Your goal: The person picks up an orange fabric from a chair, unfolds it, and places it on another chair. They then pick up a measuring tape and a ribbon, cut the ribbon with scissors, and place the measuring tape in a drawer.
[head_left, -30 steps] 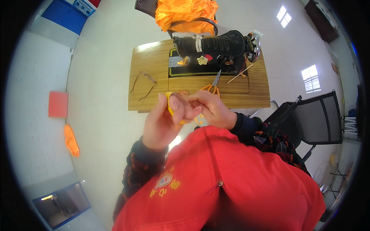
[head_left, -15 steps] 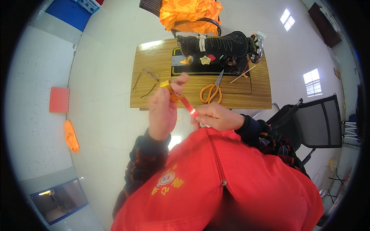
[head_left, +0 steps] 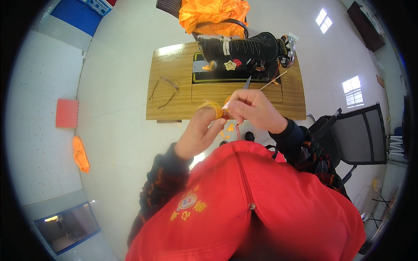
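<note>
In front of the table's near edge, my left hand [head_left: 197, 138] is closed around a coiled yellow tape measure [head_left: 213, 107], a soft strip wound in loops over its fingers. My right hand [head_left: 257, 112] pinches at the coil's right side, its fingertips almost meeting the left ones. Below the right fingers hangs a short reddish strip, seemingly the tape's other face. Just beyond the right hand lie scissors [head_left: 247, 82]; their blade shows, while the hand covers most of the orange handles.
On the wooden table [head_left: 174, 106] stands a black sewing machine [head_left: 244, 47], with eyeglasses [head_left: 167, 90] to its left and a thin stick [head_left: 273, 81] at right. Orange fabric [head_left: 213, 17] fills a chair behind. A black mesh chair [head_left: 355, 135] stands right; orange scraps [head_left: 230, 128] lie on the floor.
My right hand has moved up and right, from below the coil to beside it, now partly covering the scissors. My left hand has lowered and turned; the stretch of red tape between the hands has shortened.
</note>
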Demonstrator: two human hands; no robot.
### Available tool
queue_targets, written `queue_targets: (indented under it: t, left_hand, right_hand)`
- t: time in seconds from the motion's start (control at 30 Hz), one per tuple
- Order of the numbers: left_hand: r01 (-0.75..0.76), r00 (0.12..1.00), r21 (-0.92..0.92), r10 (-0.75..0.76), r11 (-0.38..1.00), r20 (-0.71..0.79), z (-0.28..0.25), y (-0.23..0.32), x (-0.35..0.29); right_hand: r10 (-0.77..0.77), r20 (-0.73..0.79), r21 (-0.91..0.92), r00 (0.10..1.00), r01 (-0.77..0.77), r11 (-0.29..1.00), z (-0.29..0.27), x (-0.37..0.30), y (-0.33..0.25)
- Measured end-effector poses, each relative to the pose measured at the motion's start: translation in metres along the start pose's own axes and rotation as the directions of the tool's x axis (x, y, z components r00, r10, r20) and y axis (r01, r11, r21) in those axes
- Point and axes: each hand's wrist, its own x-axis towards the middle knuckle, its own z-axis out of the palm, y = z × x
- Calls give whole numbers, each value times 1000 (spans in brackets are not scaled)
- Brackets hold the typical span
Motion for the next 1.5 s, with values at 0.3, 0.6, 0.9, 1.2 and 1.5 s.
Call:
queue_targets:
  t: [0.3,0.6,0.9,1.2,1.5]
  left_hand:
    - [15,937,-978,-344,207,-58,5,-2,12]
    - [1,929,-965,-356,261,-95,14,-6,10]
    - [-67,913,-929,-353,365,-205,-18,-24,-5]
    - [-82,903,-900,-349,429,-249,-28,-5,-18]
    - [5,937,-904,-319,427,-145,-20,7,-14]
  right_hand:
    - [-729,-61,-686,681,502,526,7,9,20]
    - [-749,136,-795,649,523,309,28,7,48]
    - [-363,-161,-462,918,254,849,-8,-18,82]
    - [-84,-169,-872,982,-110,477,-99,-91,234]
    - [-110,-450,-812,886,-355,463,-121,-103,197]
